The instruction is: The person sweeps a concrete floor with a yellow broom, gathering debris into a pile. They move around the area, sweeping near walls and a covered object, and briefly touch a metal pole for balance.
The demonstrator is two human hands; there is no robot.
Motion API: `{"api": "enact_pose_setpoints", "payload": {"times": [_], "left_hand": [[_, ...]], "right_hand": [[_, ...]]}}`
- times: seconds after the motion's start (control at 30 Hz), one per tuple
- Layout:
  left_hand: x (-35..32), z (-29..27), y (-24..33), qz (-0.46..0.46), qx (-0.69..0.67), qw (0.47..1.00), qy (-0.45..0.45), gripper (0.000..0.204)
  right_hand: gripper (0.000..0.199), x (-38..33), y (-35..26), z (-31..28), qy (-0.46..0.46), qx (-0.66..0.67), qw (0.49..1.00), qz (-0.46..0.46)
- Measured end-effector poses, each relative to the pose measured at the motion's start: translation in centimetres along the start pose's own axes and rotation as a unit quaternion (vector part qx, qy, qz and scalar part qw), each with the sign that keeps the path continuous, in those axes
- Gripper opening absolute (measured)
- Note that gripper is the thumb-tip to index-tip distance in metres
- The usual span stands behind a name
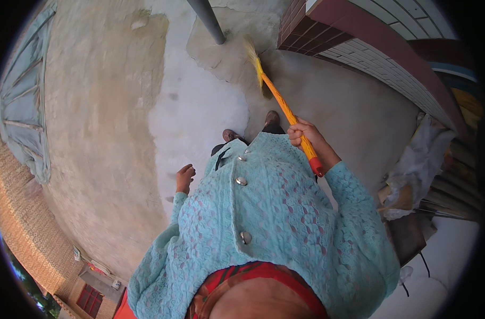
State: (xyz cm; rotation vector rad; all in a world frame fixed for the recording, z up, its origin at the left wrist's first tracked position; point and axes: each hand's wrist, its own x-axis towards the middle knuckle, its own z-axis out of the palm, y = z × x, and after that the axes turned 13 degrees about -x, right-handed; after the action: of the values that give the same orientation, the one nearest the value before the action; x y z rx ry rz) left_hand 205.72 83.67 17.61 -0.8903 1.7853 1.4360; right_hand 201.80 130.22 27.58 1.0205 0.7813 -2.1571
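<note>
My right hand [306,135] grips the orange handle of a broom [282,103] near its red end cap. The straw-coloured bristles reach forward onto the concrete floor [120,106] near a grey pole [208,21]. My left hand [185,177] hangs at my side with curled fingers and nothing in it. Both arms wear light blue lace sleeves, and my two shoes [253,130] show just below the broom handle.
A tiled wall with a dark red ledge [370,37] runs along the upper right. Crumpled white sheeting and stacked boards [423,175] lie at the right. A low brick parapet [19,212] curves along the left edge.
</note>
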Motion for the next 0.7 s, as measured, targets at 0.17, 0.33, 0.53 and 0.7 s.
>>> {"api": "enact_pose_setpoints", "payload": {"times": [0.17, 0.33, 0.53, 0.7], "left_hand": [[2.4, 0.6, -0.2, -0.016, -0.032, 0.999, 0.006, 0.035], [3.2, 2.5, 0.0, -0.025, -0.016, 0.999, -0.028, 0.034], [1.4, 3.1, 0.5, -0.033, 0.004, 0.999, -0.025, 0.035], [-1.6, 0.6, 1.8, -0.041, -0.004, 0.999, 0.021, 0.036]], "right_hand": [[0.038, -10.9, 0.6, -3.2, 0.101, -0.031, 0.994, -0.035], [0.03, -13.5, 2.0, -7.0, 0.272, -0.066, 0.958, -0.068], [0.011, -8.5, -1.2, -20.4, 0.324, -0.033, 0.944, -0.04], [0.013, -1.9, -6.2, -18.3, 0.29, -0.07, 0.953, -0.043]]}}
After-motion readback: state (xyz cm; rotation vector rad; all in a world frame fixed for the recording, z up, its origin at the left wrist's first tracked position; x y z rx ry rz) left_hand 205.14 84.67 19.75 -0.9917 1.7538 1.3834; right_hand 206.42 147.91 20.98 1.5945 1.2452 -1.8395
